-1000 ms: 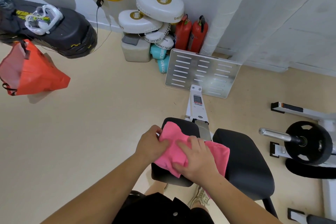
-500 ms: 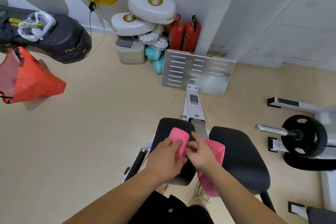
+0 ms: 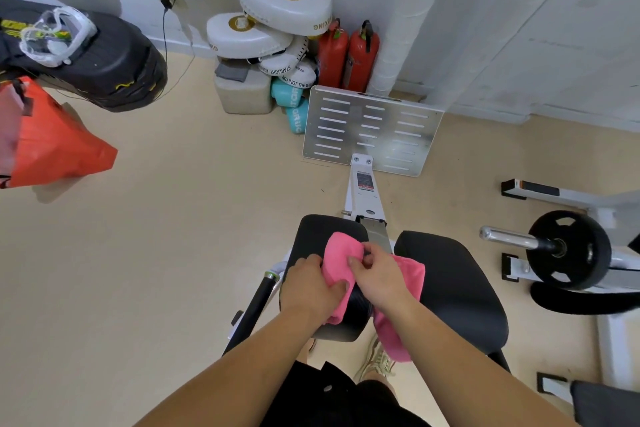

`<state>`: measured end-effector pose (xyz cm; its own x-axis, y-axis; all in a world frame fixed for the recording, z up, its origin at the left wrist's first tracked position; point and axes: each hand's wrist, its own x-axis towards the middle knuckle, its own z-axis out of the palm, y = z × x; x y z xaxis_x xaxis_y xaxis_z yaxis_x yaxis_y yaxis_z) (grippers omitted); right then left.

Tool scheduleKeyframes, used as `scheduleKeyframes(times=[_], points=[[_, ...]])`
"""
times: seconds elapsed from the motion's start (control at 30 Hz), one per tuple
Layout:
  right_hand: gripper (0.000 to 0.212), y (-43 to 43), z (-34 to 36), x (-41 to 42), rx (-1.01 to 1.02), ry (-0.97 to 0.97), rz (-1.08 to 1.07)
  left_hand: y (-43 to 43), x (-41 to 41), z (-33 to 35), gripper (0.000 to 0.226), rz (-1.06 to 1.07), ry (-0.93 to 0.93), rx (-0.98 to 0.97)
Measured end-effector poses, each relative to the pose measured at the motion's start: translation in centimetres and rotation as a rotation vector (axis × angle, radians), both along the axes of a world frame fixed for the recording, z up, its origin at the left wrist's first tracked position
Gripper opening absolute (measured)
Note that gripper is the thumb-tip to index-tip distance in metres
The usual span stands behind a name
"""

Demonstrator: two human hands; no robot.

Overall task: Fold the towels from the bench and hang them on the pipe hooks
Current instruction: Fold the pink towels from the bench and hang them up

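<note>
Two hands on one pink terry towel (image 3: 341, 255), and both have a grip on it! Nearest us, the left hand (image 3: 306, 284) pinches the cloth between thumb and fingers, over the front of the left cushion of the black padded table (image 3: 450, 284). The right hand (image 3: 379, 276) nips a fold just beside it, fingers curled round the fabric. The towel lies bunched on that left cushion, its other end spilling off the inner edge and hanging down through the gap between the two cushions. That's the danger, I'd say: the dangling end could pull the fold crooked, or drag the whole towel to the floor if either pinch loosens. Farther off, past the table's far edge, stand a slotted silver metal footplate (image 3: 374, 128), two red fire extinguishers (image 3: 346, 55) and a white wrapped pipe (image 3: 398, 10) against the wall. No hooks in sight.
</note>
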<state>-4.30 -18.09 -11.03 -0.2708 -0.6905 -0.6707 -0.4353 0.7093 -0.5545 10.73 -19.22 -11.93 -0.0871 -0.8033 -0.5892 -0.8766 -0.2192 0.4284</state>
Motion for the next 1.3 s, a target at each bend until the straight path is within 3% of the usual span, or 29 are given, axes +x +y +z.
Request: scheduleKeyframes(times=[0.13, 0.23, 0.3, 0.4, 0.47, 0.57, 0.77, 0.9, 1.03, 1.3], points=[[0.066, 1.3, 1.1, -1.0, -0.041, 0.074, 0.112, -0.2, 0.3, 0.7, 0.041, -0.130, 0.102, -0.005], [0.089, 2.4, 4.2, -2.0, -0.151, 0.125, 0.372, -0.3, 2.2, 2.9, 0.036, -0.297, 0.195, -0.073], [0.084, 3.1, 7.5, -1.9, -0.217, 0.167, 0.584, 0.0, 3.7, 5.3, 0.033, -0.409, 0.239, -0.088], [0.045, 5.0, 11.5, -1.1, -0.192, 0.197, 0.746, 1.5, 5.7, 9.3, 0.041, -0.539, 0.237, -0.156], [0.030, 6.9, 13.9, -0.5, -0.183, 0.116, 0.641, 3.0, 6.8, 11.7, 0.041, -0.519, 0.283, -0.210], [0.023, 10.3, 16.3, 0.0, -0.231, -0.001, 0.422, 5.9, 8.8, 14.2, 0.041, -0.400, 0.331, -0.176], [0.034, 16.4, 19.2, 1.9, -0.350, -0.271, -0.018, 10.4, 12.3, 17.9, 0.044, 0.076, 0.720, 0.139], [0.029, 17.2, 21.8, 3.4, -0.378, -0.457, -0.228, 11.3, 13.7, 20.4, 0.040, 0.152, 0.909, 0.164], [0.030, 16.1, 23.3, 4.7, -0.394, -0.543, -0.202, 10.0, 15.4, 22.3, 0.039, 0.174, 0.928, 0.028], [0.032, 4.7, 24.6, 14.5, -0.607, -0.181, 0.077, 3.0, 25.9, 24.3, 0.046, 0.423, 0.964, -0.242]])
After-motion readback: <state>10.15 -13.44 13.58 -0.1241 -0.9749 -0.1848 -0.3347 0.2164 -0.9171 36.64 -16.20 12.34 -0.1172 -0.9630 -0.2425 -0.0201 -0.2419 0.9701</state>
